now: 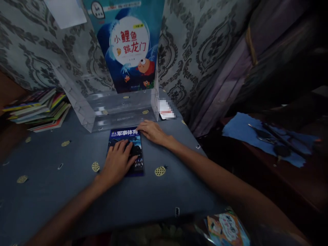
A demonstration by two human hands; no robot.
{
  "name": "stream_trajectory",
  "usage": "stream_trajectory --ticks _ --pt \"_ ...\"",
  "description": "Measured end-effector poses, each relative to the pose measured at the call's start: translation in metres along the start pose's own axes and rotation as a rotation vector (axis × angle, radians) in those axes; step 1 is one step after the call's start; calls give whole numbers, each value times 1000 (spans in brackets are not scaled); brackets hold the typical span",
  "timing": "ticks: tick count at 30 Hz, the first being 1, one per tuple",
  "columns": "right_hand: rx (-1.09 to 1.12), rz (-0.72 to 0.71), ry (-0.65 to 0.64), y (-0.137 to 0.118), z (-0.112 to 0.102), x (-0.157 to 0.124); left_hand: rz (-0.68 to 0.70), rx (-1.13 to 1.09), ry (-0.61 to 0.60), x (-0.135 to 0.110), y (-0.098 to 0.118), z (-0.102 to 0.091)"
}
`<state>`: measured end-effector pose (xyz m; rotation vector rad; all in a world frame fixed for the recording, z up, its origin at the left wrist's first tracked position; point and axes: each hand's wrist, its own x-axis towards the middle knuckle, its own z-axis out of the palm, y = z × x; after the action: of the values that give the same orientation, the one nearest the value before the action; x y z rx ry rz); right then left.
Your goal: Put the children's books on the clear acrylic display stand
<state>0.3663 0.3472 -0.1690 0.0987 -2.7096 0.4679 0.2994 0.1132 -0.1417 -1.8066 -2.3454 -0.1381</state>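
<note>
At the lower edge: a colourful booklet (227,227) is showing only in part, because the frame is cutting it off and the dim light is making its cover hard to read.
Under the palm: the left hand (118,160) is covering the middle of the dark blue book (125,134), so only the title strip and the lower right edge are showing.
Hard to make out: a small card (166,109) by the right end of the clear stand (115,109) is appearing blurred, and the dark tools on the blue cloth (238,131) at the far right are looking unclear.
Left hand: it is lying palm down on the book cover, fingers stretched and a little spread, gripping nothing.
Right hand (151,131): it is resting open and flat, its fingertips touching the top right corner of the book, not closing around anything.
Dark blue book: it is lying flat on the bench (64,184), just in front of the clear stand.
Clear stand: it is holding a picture book (129,48) upright before the patterned wall.
Far left: a stack of books (38,109) is lying on the bench, well apart from both hands.
</note>
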Motion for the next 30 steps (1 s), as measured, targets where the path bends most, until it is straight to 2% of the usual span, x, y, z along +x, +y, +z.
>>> stream_trajectory --ticks 3,7,9,14,23,30 --pt "27 -2 25 1 4 -5 61 -134 -22 -1 -7 -6" --pt "59 20 46 -3 5 -13 290 -292 -132 -8 -16 -17" --pt "69 35 48 -6 4 -16 361 -309 -164 -12 -18 -20" --pt "59 75 11 -15 5 -18 383 -272 -171 -14 -18 -19" --pt "36 136 -73 -18 9 -15 402 -177 -67 -15 -12 -13" --pt "70 114 -23 -40 10 -33 418 -201 -10 -18 -7 -14"
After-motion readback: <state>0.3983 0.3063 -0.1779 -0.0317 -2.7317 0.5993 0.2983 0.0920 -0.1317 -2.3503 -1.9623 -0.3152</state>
